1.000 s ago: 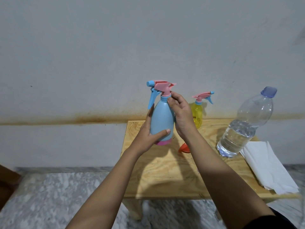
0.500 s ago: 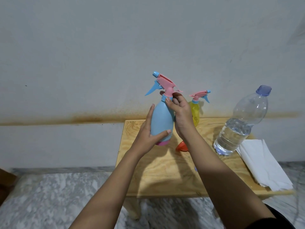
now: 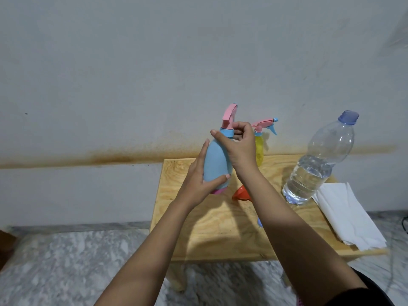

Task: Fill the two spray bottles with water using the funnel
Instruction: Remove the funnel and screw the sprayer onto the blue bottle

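I hold a blue spray bottle (image 3: 215, 164) with a pink base above the left part of the wooden table (image 3: 212, 228). My left hand (image 3: 198, 184) wraps its lower body. My right hand (image 3: 239, 146) grips the blue collar under the pink trigger head (image 3: 229, 117), which points away from me. A yellow spray bottle (image 3: 260, 149) with a pink and blue head stands behind my right hand. An orange funnel (image 3: 240, 193) lies on the table, partly hidden by my right forearm. A clear water bottle (image 3: 318, 164), about half full with a blue cap, leans at the right.
A stack of white paper napkins (image 3: 351, 215) lies on the table's right edge. A small blue object (image 3: 260, 222) shows beside my right forearm. The table stands against a grey wall on a marble floor (image 3: 66, 261).
The pink trigger head has turned round on the blue bottle, from pointing left to pointing away from me, with my right hand twisting at the collar. My left hand kept its hold.
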A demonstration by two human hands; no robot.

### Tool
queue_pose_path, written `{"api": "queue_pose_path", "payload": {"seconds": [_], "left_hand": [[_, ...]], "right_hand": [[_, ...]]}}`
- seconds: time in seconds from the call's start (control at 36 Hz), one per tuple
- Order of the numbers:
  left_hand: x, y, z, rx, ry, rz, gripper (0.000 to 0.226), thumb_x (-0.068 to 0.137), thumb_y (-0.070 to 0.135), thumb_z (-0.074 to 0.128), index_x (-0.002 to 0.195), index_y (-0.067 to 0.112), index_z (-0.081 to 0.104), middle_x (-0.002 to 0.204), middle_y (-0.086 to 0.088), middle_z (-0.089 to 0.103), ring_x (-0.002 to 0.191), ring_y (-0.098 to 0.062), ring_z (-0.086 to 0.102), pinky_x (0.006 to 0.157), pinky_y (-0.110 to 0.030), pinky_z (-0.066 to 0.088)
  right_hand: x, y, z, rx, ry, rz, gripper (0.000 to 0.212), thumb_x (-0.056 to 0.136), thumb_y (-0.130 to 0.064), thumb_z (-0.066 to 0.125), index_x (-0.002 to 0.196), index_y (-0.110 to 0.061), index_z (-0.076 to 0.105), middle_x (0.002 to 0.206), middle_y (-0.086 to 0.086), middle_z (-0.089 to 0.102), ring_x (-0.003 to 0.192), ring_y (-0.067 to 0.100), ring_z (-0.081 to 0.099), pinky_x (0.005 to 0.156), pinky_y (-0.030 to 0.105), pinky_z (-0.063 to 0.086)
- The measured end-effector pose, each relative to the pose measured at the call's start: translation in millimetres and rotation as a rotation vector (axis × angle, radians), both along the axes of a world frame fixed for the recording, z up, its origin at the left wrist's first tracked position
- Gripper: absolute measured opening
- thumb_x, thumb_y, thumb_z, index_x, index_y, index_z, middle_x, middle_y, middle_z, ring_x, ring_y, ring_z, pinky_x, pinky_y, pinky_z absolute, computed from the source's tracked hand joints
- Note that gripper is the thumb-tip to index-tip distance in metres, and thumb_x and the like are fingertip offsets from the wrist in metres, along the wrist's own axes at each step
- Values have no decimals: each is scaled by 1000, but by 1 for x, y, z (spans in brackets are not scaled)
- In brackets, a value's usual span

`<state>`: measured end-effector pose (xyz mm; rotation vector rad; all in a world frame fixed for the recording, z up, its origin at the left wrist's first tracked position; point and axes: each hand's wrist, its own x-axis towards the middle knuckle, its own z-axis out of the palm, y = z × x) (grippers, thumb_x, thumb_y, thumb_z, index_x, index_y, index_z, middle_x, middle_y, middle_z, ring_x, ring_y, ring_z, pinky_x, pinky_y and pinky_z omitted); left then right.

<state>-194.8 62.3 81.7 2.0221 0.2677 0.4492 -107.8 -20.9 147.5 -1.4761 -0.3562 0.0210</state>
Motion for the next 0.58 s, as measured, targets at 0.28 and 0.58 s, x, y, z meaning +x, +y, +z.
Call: {"api": "queue_pose_path", "payload": {"seconds": [0.28, 0.58], "left_hand": [[6, 4, 1, -29, -68, 14, 96, 70, 59, 68, 141, 60, 4, 144, 13, 35, 126, -14, 44, 98, -46, 48], [8, 6, 3, -27, -110, 37, 95, 69, 58, 67, 140, 60, 4, 143, 16, 34, 126, -13, 44, 99, -46, 47]], "right_hand": [[-4, 1, 0, 92, 20, 146, 23, 93, -25, 57, 109, -10, 58, 107, 3, 68, 90, 4, 61, 79, 19, 47], [-3, 10, 5, 116, -109, 47, 32, 73, -14, 79, 94, -20, 55, 96, -1, 63, 91, 12, 60, 82, 21, 49]]}}
